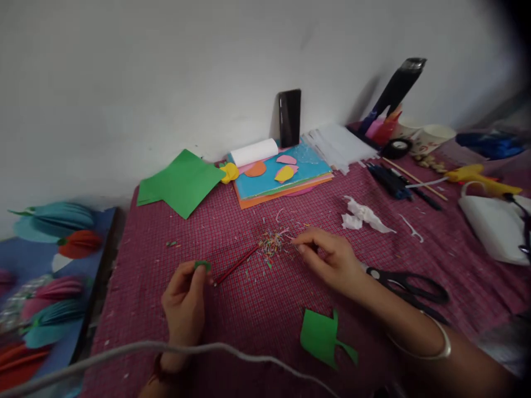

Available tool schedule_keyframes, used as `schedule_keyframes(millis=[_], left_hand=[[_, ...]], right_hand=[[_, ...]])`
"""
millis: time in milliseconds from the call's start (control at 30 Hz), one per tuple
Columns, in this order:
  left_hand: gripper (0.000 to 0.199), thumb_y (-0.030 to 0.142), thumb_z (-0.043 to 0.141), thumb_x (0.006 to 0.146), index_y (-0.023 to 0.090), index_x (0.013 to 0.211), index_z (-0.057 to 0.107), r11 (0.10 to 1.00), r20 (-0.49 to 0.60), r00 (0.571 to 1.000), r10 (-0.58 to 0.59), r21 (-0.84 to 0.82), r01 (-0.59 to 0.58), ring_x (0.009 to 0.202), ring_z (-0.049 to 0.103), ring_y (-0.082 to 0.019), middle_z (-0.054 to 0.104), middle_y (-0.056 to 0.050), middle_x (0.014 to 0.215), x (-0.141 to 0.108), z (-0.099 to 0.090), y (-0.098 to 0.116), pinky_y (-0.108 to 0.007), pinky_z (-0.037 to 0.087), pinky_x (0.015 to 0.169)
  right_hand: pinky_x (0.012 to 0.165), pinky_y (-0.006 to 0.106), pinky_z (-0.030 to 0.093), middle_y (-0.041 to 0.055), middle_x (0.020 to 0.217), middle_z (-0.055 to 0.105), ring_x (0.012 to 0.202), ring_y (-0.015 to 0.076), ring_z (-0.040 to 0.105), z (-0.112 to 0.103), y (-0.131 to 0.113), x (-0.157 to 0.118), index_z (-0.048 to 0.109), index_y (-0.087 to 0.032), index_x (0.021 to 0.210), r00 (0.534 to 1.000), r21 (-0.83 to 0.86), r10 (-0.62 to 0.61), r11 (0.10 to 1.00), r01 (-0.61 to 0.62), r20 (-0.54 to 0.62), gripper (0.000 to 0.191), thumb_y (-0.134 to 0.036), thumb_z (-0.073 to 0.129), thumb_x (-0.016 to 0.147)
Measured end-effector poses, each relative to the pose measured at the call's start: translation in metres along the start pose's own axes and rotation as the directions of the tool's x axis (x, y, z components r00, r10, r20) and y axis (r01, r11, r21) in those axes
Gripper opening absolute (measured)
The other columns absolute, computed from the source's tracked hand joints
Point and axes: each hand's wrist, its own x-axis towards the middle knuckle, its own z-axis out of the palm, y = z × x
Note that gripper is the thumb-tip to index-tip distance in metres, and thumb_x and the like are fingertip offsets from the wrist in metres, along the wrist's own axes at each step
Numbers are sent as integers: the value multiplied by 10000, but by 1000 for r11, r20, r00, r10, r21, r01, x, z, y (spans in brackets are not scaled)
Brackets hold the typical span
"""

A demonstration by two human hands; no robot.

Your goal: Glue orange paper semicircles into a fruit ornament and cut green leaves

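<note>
My left hand [185, 298] pinches a small green paper piece [203, 265] between thumb and fingers. To its right lies a thin dark red stick [236, 266], which points at a heap of tiny coloured paper scraps [274, 243]. At the right side of that heap is my right hand [332, 260], thumb and forefinger brought together; whatever sits between the tips is too small to make out. Black-handled scissors [409, 284] lie beside the right wrist, their blades mostly hidden. Nearer to me rests a cut green paper sheet [319, 334].
Behind are green sheets [186, 185], stacked coloured paper [265, 182] with cut petals, and an upright phone [289, 118]. A crumpled tissue [365, 214], a yellow glue gun [468, 174] and a white box [493, 224] are at right. A white cable [215, 347] crosses the foreground.
</note>
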Motion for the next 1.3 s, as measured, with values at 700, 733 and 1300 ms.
schedule_keyframes(millis=[700,733,1300], left_hand=[[169,244,587,794,162,647,600,946,-50,987,-150,-298,128,442,518,-80,594,10,548,23,28,-11,-200,438,465],[171,240,584,792,160,642,597,954,-57,988,-145,-272,124,439,514,-78,593,9,545,23,28,-12,-200,431,465],[294,181,696,517,160,795,603,987,143,989,-37,-152,59,508,498,-72,607,44,640,-40,4,11,-190,391,470]], right_hand=[[559,256,371,-20,667,563,583,119,494,11,-14,-26,653,-205,942,993,198,16,980,-38,113,172,-232,496,879],[566,254,370,-18,675,569,591,120,496,13,-12,-25,655,-200,936,995,211,9,977,-30,99,173,-232,496,876],[595,254,364,17,721,660,606,140,545,18,9,-21,683,-168,949,984,-7,-175,985,174,-17,216,-181,496,842]])
